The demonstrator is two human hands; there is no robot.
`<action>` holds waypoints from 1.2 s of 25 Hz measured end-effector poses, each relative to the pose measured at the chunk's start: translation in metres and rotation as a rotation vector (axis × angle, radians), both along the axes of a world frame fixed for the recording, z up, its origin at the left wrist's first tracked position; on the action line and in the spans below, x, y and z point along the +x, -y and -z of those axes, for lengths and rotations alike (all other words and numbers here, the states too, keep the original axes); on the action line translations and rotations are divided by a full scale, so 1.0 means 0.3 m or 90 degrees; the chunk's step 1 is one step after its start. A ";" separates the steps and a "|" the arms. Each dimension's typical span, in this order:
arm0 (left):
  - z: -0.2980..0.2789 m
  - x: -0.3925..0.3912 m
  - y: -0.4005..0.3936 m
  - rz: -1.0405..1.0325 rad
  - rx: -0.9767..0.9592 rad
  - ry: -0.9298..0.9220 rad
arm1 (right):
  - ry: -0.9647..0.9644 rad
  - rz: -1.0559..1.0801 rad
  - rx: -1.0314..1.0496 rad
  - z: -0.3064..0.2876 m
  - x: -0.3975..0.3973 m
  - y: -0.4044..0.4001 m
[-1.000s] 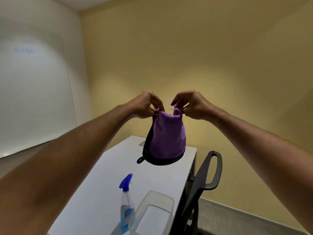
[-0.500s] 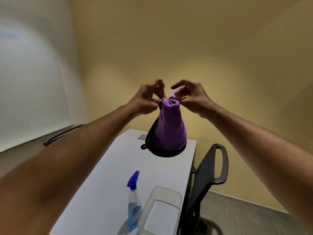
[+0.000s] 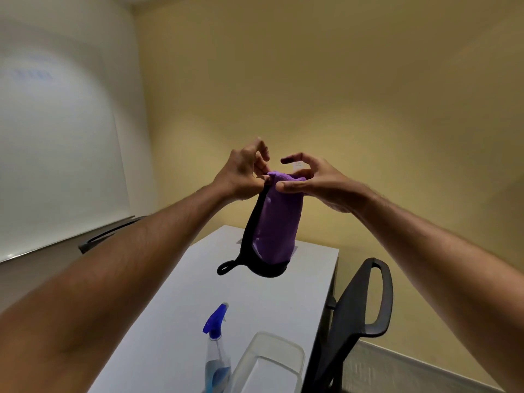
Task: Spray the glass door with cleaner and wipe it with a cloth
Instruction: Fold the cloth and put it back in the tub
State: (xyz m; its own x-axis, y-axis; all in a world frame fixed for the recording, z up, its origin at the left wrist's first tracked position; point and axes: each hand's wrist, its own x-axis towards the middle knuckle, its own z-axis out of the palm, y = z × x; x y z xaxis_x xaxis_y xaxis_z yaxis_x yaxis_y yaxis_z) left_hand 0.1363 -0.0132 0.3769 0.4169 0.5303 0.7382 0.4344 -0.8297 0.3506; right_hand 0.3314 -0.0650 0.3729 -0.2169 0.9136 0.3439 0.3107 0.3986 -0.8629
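A purple cloth [image 3: 276, 222] with a black border and a small black loop hangs folded in the air above the white table [image 3: 181, 313]. My left hand [image 3: 243, 177] pinches its top left corner. My right hand [image 3: 314, 182] pinches its top right edge between thumb and fingers, close beside the left. A clear spray bottle [image 3: 217, 353] with a blue trigger head and blue liquid stands upright on the table near the bottom of the view, well below the cloth. No glass door is in view.
A clear plastic tub [image 3: 269, 361] sits right of the bottle. A black office chair [image 3: 363, 307] stands against the table's right edge. A whiteboard [image 3: 54, 154] covers the left wall; yellow walls rise behind the table.
My two hands have drawn closer together at the cloth's top, bunching it into a narrower fold. The cloth hangs longer and slimmer. The bottle and tub have not moved.
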 end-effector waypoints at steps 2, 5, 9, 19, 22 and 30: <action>-0.007 0.032 -0.004 0.003 -0.004 -0.006 | 0.019 0.027 0.039 0.004 0.025 -0.018; -0.024 0.048 -0.008 0.030 -0.029 -0.047 | 0.017 0.028 0.056 0.004 0.062 -0.038; -0.027 0.065 0.001 0.074 -0.144 -0.086 | 0.040 -0.014 0.038 0.002 0.098 -0.051; -0.016 0.012 -0.037 -0.039 -0.133 0.004 | -0.008 -0.046 -0.060 0.117 0.148 -0.104; -0.012 -0.044 -0.083 -0.067 -0.136 0.084 | 0.029 -0.061 -0.116 0.202 0.148 -0.132; -0.013 -0.133 -0.175 -0.087 -0.144 0.163 | 0.041 -0.033 -0.091 0.273 0.005 -0.176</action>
State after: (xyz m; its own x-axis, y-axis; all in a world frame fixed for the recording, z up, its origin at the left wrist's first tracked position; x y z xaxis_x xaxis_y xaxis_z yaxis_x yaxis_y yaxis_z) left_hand 0.0965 0.0393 0.3806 0.1478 0.7296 0.6677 0.4102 -0.6596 0.6299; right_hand 0.3330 -0.0121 0.2908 -0.2829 0.9390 0.1954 0.3488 0.2905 -0.8911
